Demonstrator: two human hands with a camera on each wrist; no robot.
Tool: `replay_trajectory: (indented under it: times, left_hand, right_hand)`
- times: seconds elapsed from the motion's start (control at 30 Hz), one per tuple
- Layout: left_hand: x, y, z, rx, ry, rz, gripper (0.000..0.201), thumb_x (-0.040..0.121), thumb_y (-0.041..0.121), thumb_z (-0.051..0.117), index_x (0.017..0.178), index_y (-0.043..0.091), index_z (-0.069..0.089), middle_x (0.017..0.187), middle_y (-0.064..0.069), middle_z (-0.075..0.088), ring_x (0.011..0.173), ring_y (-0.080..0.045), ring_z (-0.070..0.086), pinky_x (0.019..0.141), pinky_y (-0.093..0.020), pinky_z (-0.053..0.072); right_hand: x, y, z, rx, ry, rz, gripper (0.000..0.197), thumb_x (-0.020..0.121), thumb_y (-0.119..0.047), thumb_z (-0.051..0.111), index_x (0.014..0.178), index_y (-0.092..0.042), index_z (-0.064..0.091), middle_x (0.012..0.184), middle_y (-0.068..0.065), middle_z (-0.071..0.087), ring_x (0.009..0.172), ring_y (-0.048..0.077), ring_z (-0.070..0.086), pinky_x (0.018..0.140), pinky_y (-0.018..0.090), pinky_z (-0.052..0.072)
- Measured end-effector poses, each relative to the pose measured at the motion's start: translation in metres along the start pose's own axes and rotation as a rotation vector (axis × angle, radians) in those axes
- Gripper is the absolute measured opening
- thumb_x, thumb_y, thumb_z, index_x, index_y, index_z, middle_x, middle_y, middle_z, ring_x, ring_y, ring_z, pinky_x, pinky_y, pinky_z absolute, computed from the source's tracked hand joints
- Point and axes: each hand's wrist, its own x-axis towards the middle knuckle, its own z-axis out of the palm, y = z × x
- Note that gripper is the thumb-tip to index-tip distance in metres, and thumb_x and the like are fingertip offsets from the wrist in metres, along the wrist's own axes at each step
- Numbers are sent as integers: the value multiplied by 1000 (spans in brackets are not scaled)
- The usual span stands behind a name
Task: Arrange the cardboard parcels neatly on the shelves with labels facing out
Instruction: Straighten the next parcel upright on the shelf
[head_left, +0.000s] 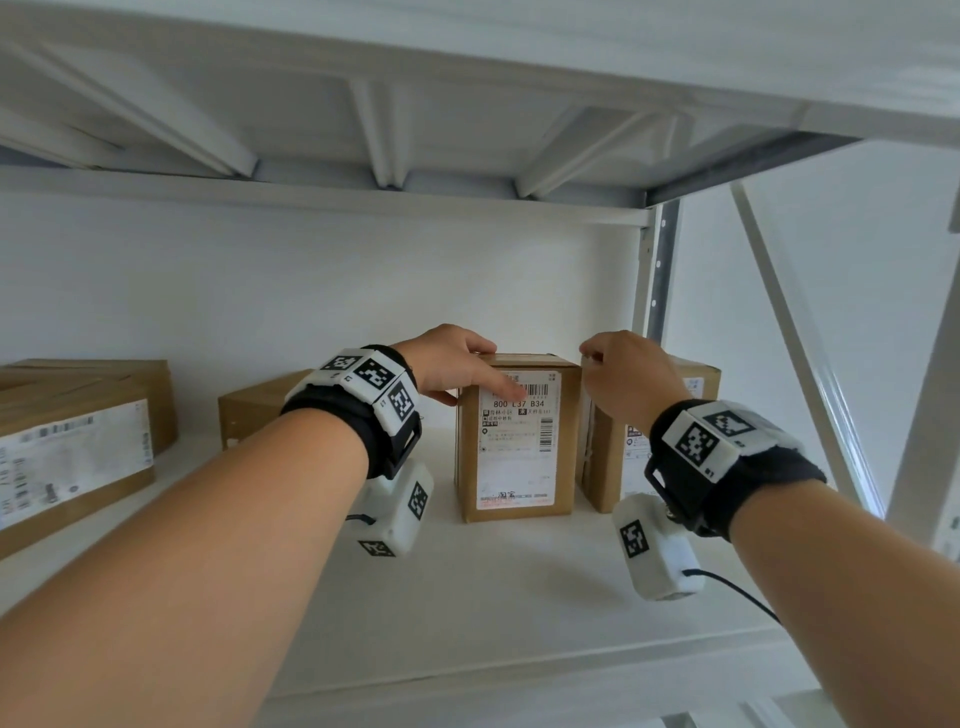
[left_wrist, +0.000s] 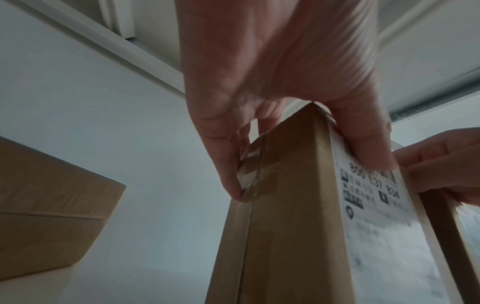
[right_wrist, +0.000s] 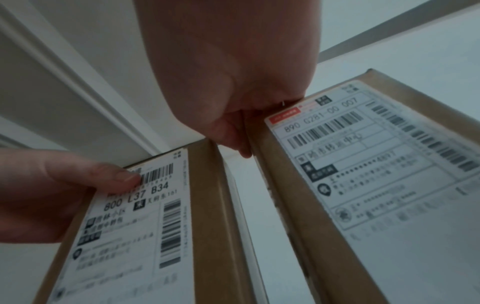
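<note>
White metal shelf, front edge nearest. Left hand gripping the upright brown cardboard parcel at its top left corner, thumb pressed on its white label, seen only from the wrist. Right hand curled into the gap beside a second brown labelled parcel near the right edge; hold unclear. Farther left, two more brown boxes.

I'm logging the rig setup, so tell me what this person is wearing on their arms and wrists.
Bare forearms, no sleeves. Each wrist carries a black strap topped with white blocks bearing black square-pattern markers, plus a white camera housing hanging beneath. A thin black cable trails from the right one.
</note>
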Motion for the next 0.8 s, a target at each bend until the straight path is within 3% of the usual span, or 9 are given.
replay_trajectory:
  times: [0.23,0.37,0.43,0.57,0.73,0.8]
  left_hand:
    - [1,0,1,27,10,-8,87,69,38,83,144,19,43,127,3,55,118,-16,55,97,-35,51]
    - [1,1,2,68,8,7,86,70,41,81,144,20,42,125,3,52,114,-15,53,94,-32,50]
    - [0,1,2,86,2,13,85,72,42,79,145,21,41,132,1,50,118,-17,51,98,-34,48]
    - [-6,2,-3,33,2,19,80,76,42,76,145,26,40,143,-5,44,131,-21,42,108,-35,36]
    - [-28,-3,-20,13,81,-8,70,80,53,67,141,27,46,143,-1,46,131,-19,42,102,-35,40]
    - [-40,-9,-27,32,156,-31,67,82,58,63,139,25,49,142,0,48,129,-18,45,100,-31,39]
  right_hand:
    - [-2,-1,1,25,30,15,45,87,-15,40,128,-19,59,126,3,63,109,25,60,95,41,49]
    - [-1,-1,-2,53,50,7,38,90,-11,38,116,-16,65,114,4,67,95,23,63,85,36,53]
    - [-2,-3,-4,62,65,-13,35,92,-12,37,111,-15,66,109,5,68,89,22,63,79,33,53]
    - [-4,-8,-10,64,99,-60,33,93,-14,38,110,-15,67,110,4,68,94,21,61,76,28,47]
    - [-11,-25,-19,94,137,-141,30,93,-17,43,111,-17,67,112,2,68,86,17,58,75,27,47]
    - [-16,-36,-21,125,142,-179,30,92,-19,46,113,-18,67,115,0,67,90,17,60,78,29,48]
